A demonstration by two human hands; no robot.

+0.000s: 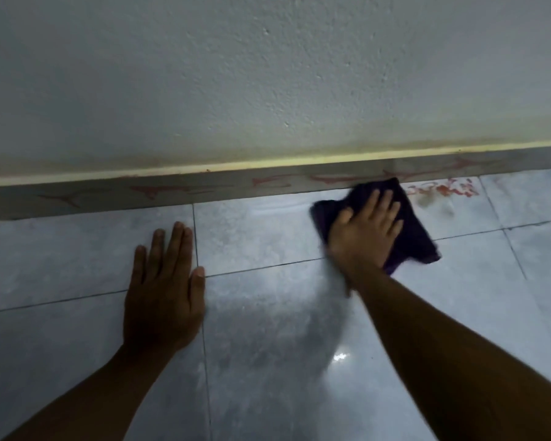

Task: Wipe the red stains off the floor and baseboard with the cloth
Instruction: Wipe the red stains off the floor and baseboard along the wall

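Note:
My right hand (365, 232) lies flat on a dark purple cloth (419, 237), pressing it onto the tiled floor (268, 313) close to the grey baseboard (204, 189). The cloth's far corner touches the baseboard. Red stains on the floor (442, 189) sit just right of the cloth, with a fainter smear below them. Red streaks on the baseboard (147, 190) run along its length, left and right of the cloth. My left hand (164, 291) rests palm down on the floor, fingers together, holding nothing.
A rough white wall (268, 74) rises above the baseboard, with a pale yellow strip along its top edge. Glossy grey tiles with dark grout lines cover the floor. A light glare shows near the bottom centre.

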